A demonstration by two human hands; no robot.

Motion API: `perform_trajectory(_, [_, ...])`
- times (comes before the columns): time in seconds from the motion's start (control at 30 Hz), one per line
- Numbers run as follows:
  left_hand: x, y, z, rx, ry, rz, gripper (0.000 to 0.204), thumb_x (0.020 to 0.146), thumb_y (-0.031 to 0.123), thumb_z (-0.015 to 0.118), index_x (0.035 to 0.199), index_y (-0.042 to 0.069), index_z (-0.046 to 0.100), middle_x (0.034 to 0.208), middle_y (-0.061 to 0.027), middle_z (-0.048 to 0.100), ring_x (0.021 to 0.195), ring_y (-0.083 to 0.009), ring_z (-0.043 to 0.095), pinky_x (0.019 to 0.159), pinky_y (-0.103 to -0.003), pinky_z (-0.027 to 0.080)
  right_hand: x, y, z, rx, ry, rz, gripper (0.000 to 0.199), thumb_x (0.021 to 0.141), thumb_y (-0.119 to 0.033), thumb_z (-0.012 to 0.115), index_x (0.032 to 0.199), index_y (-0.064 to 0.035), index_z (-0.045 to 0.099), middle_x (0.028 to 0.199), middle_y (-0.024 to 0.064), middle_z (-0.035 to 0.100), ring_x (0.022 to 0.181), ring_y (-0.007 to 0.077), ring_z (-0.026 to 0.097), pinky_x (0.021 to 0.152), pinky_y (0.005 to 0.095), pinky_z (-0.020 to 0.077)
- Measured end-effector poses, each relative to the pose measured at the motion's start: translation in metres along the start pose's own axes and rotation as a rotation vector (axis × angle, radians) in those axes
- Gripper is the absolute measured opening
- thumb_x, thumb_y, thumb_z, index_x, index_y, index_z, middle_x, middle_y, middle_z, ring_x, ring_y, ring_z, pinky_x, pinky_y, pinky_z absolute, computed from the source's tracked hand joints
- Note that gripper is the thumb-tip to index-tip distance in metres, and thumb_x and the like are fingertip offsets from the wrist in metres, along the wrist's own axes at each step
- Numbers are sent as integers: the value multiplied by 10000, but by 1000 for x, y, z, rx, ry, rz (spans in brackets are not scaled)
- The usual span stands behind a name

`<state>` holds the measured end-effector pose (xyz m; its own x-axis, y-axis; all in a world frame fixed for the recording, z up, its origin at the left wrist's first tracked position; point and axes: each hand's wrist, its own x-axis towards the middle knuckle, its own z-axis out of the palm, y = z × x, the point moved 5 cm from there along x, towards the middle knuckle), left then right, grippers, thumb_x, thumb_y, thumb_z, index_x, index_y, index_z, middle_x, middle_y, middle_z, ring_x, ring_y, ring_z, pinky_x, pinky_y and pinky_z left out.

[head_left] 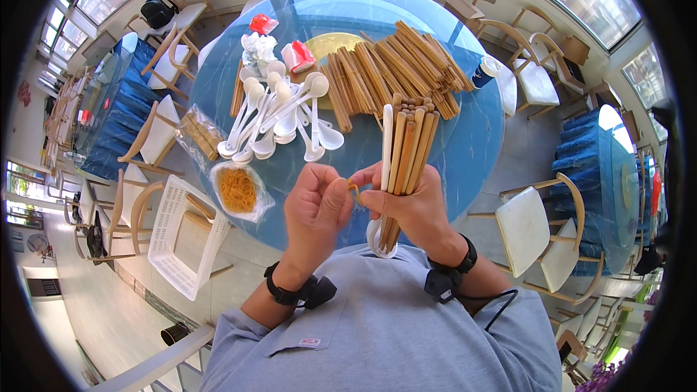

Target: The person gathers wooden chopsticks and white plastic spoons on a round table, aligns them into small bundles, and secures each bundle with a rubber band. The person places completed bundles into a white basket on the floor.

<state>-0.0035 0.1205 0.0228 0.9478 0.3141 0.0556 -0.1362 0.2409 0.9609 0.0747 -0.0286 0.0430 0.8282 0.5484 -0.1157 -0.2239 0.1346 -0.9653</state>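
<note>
An upright bundle of wooden chopsticks (412, 134), with a white spoon (387, 138) along its left side, is gripped in my right hand (422, 207). The spoon's bowl hangs below the hand. My left hand (314, 203) is closed in a pinch, and a yellow rubber band (354, 189) stretches between its fingertips and those of my right hand. The band is not around the bundle. To the left, an open plastic bag holds many rubber bands (237, 190). White spoons (279, 105) lie heaped beyond my left hand, and piles of chopsticks (406, 65) lie beyond my right.
The round blue table (465, 152) carries red-and-white packets (298, 56), a blue paper cup (486, 71) and a bag of chopsticks (200, 132). A white plastic crate (173, 239) stands at the left, below the table's edge. Chairs (528, 229) surround the table.
</note>
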Motion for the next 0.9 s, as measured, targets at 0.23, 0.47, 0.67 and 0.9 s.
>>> perform_trajectory(0.23, [-2,-1,4,-51,-44,-45,224,1155,265,626,1079,68,552,791,33,571,624,-17,465,570,-188,361,3,2,-1,-10,57,-55,167,879,11,827,995,-1,707,899,75,751,713,115,690,631,276,565])
perform_trajectory(0.47, [5,6,17,-385,-105,42,236,1176,269,567,1062,63,552,1041,-70,609,835,-114,579,721,-271,506,0,1,-6,175,107,-92,202,881,19,838,998,-26,679,875,97,745,688,147,697,631,284,563])
perform_trajectory(0.67, [14,12,9,-550,-103,76,230,1199,284,499,1061,106,547,973,-24,569,830,-131,565,862,-374,537,-2,-9,-16,129,153,-72,243,853,25,868,995,-29,678,844,98,744,668,159,705,618,299,574])
perform_trajectory(0.9, [16,25,-5,-805,-242,29,102,1176,163,492,1102,114,543,1012,-115,684,701,-160,591,711,-363,592,1,-17,-27,109,169,-57,212,835,42,830,967,-15,674,848,113,734,634,172,687,604,308,563])
